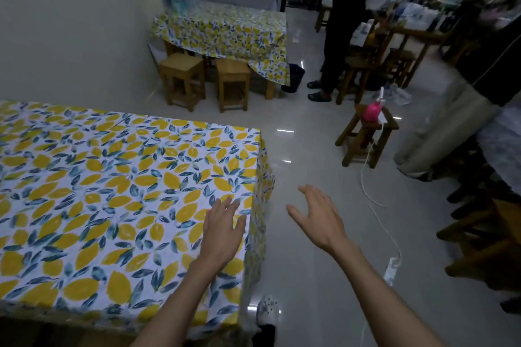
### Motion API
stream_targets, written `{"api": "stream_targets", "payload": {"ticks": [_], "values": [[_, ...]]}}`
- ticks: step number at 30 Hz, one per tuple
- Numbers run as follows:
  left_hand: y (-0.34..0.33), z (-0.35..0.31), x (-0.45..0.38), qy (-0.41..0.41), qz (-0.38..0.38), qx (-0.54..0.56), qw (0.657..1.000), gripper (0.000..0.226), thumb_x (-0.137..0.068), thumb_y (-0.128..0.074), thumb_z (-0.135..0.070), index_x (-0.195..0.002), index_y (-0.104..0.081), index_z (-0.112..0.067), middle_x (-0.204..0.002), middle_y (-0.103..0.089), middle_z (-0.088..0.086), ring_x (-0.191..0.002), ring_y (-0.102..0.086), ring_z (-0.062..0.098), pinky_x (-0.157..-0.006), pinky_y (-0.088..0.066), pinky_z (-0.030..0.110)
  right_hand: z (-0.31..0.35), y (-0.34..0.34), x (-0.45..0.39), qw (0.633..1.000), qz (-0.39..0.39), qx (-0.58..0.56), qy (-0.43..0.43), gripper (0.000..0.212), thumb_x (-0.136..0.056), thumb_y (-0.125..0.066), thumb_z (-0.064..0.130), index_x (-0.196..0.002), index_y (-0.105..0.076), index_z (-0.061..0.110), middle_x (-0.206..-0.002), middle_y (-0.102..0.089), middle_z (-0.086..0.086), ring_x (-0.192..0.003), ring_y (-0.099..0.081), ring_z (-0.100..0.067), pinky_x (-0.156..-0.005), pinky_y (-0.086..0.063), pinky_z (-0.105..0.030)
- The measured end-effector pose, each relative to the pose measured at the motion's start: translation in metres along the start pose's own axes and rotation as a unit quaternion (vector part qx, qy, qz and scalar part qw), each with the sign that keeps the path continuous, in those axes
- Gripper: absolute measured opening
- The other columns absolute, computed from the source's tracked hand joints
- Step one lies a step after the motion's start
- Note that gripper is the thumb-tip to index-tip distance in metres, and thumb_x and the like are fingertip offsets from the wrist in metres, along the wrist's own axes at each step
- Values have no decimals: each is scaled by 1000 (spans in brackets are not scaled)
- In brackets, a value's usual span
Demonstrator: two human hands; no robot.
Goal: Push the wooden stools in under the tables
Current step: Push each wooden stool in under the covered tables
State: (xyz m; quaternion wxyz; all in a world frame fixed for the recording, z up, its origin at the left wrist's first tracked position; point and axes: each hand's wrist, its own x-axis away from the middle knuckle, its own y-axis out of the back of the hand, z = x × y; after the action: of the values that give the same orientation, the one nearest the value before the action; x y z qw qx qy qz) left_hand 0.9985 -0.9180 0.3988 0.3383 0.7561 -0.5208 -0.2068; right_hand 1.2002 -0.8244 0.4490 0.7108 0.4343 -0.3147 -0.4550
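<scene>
A near table [112, 191] with a lemon-print cloth fills the left foreground. My left hand [222, 227] hovers open over its right front corner, fingers spread, holding nothing. My right hand [320, 218] is open in the air over the floor, right of the table edge. A second lemon-cloth table [222, 27] stands farther back by the wall. Two light wooden stools [181, 79] [232, 83] stand at its near side, partly out from under it. A darker wooden stool [366, 135] stands in the aisle with a pink bottle [372, 112] on its seat.
A person in dark trousers [335, 45] stands beside the far table, with a dark bin [294, 77] near their feet. A white cable and power strip [393, 265] lie on the glossy floor. More dark stools [479, 236] and another person's leg [439, 138] crowd the right side.
</scene>
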Motion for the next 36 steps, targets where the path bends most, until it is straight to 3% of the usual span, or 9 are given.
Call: {"api": "stream_targets", "payload": {"ticks": [14, 21, 26, 30, 33, 36], "values": [[-72, -117, -264, 49, -64, 0, 997, 43, -97, -43, -29, -139, -45, -17, -150, -36, 6, -141, -25, 24, -115, -18, 35, -102, 83, -299, 996, 30, 1, 83, 61, -94, -47, 51, -144, -37, 19, -153, -37, -4, -141, -30, -20, -115, -27, -38], [-97, -135, -397, 132, -130, 22, 982, 39, -98, -43, -25, -135, -48, -15, -146, -42, 6, -138, -32, 24, -112, -23, 34, -117, 87, -485, 977, 79, -2, 197, 59, -94, -49, 50, -143, -40, 19, -152, -38, -4, -141, -31, -21, -114, -25, -36], [-102, -149, -464, 230, -201, 47, 951, 40, -97, -44, -26, -135, -48, -15, -145, -43, 7, -136, -35, 23, -113, -25, 35, -100, 93, -604, 942, 137, 18, 305, 59, -94, -48, 50, -143, -40, 19, -153, -37, -5, -141, -29, -21, -114, -24, -35], [-101, -147, -504, 307, -246, 56, 918, 54, -90, -34, -42, -135, -48, -15, -144, -46, 8, -134, -38, 25, -112, -28, 37, -76, 82, -683, 911, 189, 23, 367, 60, -94, -45, 53, -143, -38, 19, -153, -36, -5, -141, -30, -22, -115, -27, -41], [-92, -137, -545, 353, -287, 77, 887, 45, -97, -40, -32, -136, -46, -11, -146, -42, 9, -137, -33, 25, -111, -23, 30, -46, 62, -738, 883, 214, 19, 417, 60, -95, -46, 51, -144, -38, 18, -154, -34, -6, -143, -26, -21, -116, -23, -38], [-79, -114, -591, 374, -323, 115, 862, 42, -99, -43, -24, -139, -41, -14, -153, -32, 7, -143, -23, 25, -114, -18, 32, -5, 39, -794, 855, 230, 32, 464, 60, -96, -44, 51, -146, -35, 19, -159, -22, -5, -147, -16, -20, -117, -16, -35]]}}
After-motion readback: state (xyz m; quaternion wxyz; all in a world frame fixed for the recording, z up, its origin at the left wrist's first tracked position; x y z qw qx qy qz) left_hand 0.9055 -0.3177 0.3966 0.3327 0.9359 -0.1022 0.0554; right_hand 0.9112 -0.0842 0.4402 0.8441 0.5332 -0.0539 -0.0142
